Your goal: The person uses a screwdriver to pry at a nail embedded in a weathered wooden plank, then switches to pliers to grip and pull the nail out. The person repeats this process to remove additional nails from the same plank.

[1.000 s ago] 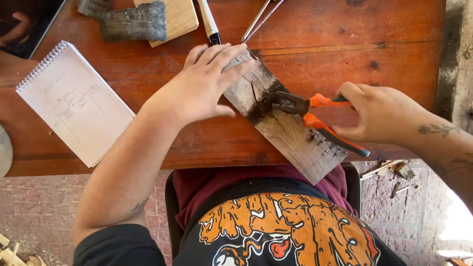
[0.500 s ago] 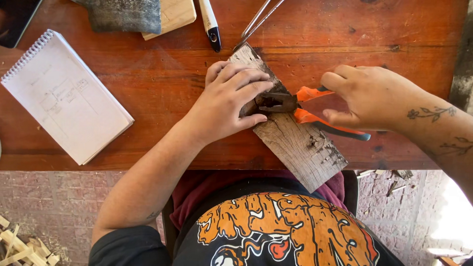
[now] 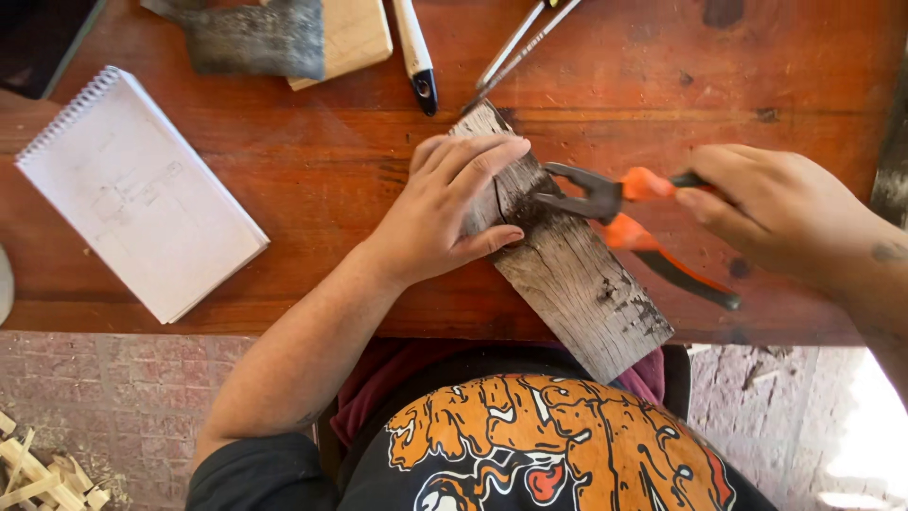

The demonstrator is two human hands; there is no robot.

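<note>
Two hands busy: left hand [image 3: 445, 213] flat on plank [image 3: 567, 255]; right hand [image 3: 776, 203] fingers clasp pliers [image 3: 615, 213], jaws open.

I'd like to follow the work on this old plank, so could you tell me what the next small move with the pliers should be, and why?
Probably bring the pliers down so the open jaws close on whatever sits in the dark patch of the weathered plank; what is there is too small to tell. The right hand holds the orange handles with the jaws over that patch, and the left hand lies flat on the plank.
</note>
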